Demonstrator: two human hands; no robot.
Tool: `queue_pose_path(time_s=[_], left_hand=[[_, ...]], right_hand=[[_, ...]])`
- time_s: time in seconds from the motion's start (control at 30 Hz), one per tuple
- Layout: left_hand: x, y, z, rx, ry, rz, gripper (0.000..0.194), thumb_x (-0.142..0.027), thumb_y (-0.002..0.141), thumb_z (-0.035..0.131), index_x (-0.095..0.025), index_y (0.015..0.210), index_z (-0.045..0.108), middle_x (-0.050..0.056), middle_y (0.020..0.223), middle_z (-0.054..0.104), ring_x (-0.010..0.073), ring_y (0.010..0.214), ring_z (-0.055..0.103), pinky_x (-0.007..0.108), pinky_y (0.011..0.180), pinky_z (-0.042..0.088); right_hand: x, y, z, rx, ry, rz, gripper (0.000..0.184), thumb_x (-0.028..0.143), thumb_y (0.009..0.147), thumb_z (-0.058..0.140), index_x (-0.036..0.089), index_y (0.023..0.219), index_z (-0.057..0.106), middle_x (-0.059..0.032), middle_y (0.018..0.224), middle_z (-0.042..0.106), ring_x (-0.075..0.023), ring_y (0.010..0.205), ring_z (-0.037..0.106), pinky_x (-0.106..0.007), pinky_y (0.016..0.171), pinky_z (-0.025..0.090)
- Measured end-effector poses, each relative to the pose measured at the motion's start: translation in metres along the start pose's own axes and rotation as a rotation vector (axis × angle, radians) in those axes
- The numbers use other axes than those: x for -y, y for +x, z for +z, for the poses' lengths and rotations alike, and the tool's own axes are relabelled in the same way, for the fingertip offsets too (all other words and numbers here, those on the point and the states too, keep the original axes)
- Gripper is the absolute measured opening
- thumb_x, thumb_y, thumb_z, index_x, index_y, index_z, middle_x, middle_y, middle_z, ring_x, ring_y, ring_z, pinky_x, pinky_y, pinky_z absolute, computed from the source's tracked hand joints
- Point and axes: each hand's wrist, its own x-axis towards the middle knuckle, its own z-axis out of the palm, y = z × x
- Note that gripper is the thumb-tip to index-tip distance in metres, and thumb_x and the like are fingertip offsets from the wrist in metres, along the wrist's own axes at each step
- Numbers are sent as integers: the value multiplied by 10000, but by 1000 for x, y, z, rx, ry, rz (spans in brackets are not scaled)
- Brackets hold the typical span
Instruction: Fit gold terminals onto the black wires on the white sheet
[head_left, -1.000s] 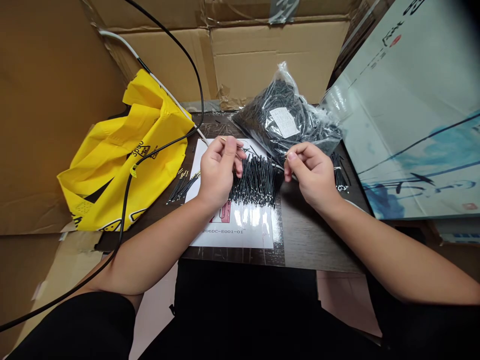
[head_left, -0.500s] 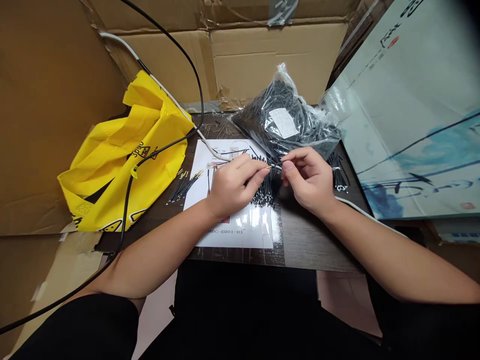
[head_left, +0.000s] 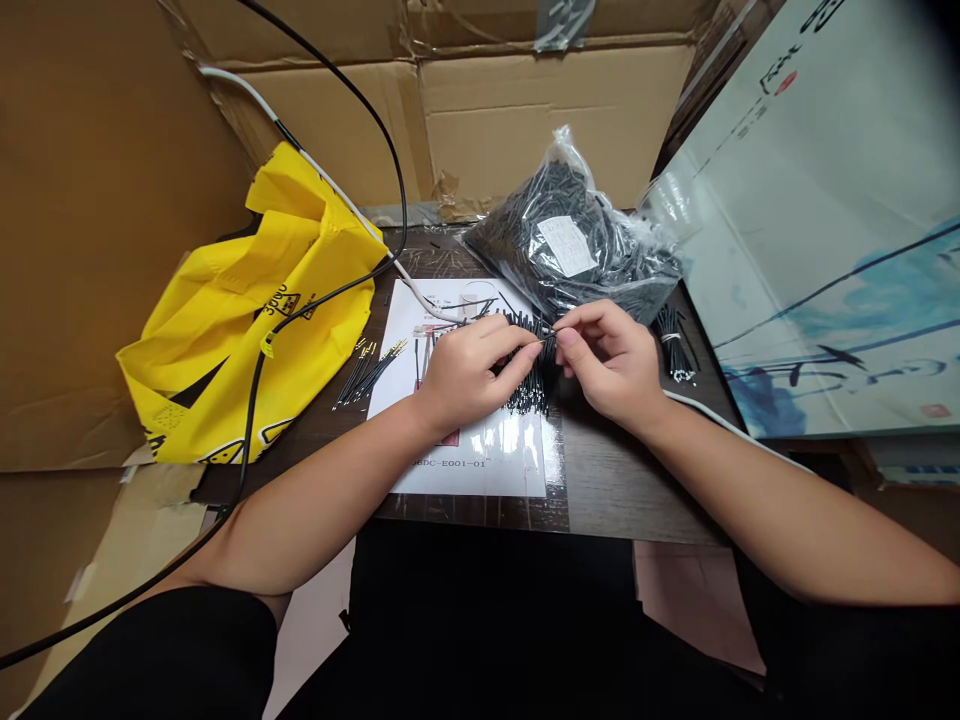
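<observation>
My left hand (head_left: 474, 368) is closed in a pinch on a thin wire whose gold-coloured end (head_left: 541, 342) sticks out past the fingertips. Facing it, my right hand (head_left: 616, 362) pinches a small dark tube-like piece (head_left: 554, 333), held almost against that gold end. The fingers hide most of both. Below the hands, many black wires with silvery tips (head_left: 531, 385) lie in a row on a printed sheet (head_left: 495, 478). Left of the sheet rests a loose group of black wires with gold ends (head_left: 380, 368).
A clear plastic bag of short black tubes (head_left: 510, 235) stands at the back. On the right lie a tied wire bundle (head_left: 676, 350) and a large pale box (head_left: 825, 300). A yellow bag (head_left: 300, 330) is on the left, with a black cable (head_left: 255, 420) crossing it. Cardboard (head_left: 555, 120) walls the rear.
My right hand has shifted slightly left, bringing its dark piece closer to the wire's gold end. My left hand has barely moved and keeps its pinch.
</observation>
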Motion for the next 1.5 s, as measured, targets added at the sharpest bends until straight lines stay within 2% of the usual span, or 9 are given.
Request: queue_pose_path(time_s=[0.17,0.37,0.57,0.7,0.87,1.1,1.5], left_hand=[[1,-1,1,10,-2,-5,175,-297,931,568,-196,924,710,-6,735,634,75,671,534,233,664,421],[1,0,0,2,-34,0,174,-291,934,565,-195,945,709,-4,734,633,77,678,536,234,672,432],[2,-1,2,10,-22,18,170,-294,927,576,-192,941,711,-4,739,642,77,674,538,233,665,428],[3,-2,3,2,-33,27,176,-294,923,587,-203,988,723,-2,748,651,76,677,552,227,660,436],[2,-1,1,-12,-78,7,176,-276,922,595,-208,1025,720,2,821,703,70,714,584,219,706,475],[2,-1,1,-18,-74,3,196,-296,936,571,-201,1006,727,14,794,699,79,699,579,234,691,473],[2,-1,1,-27,-77,46,210,-293,923,601,-217,1059,741,9,776,668,62,681,569,195,642,442]], right_hand=[[1,0,0,37,-27,-13,59,222,923,619,201,976,605,27,684,603,-89,582,584,-254,562,455],[0,2,-6,-42,-86,-48,64,199,913,622,203,977,612,23,704,617,-91,603,605,-262,605,482],[0,1,-3,53,-122,-86,81,190,905,626,194,984,611,25,717,624,-81,603,594,-241,586,478],[0,1,-3,42,-137,-91,69,196,909,622,192,977,612,24,722,628,-78,606,594,-236,585,476],[-1,2,-7,8,-89,-44,51,229,929,602,213,977,596,39,658,603,-92,565,585,-261,574,475],[0,1,-6,37,-77,-24,69,283,947,587,220,975,584,33,652,604,-99,562,584,-268,556,471],[-5,1,-5,106,84,49,116,333,990,521,219,996,544,37,640,573,-84,518,533,-240,506,443]])
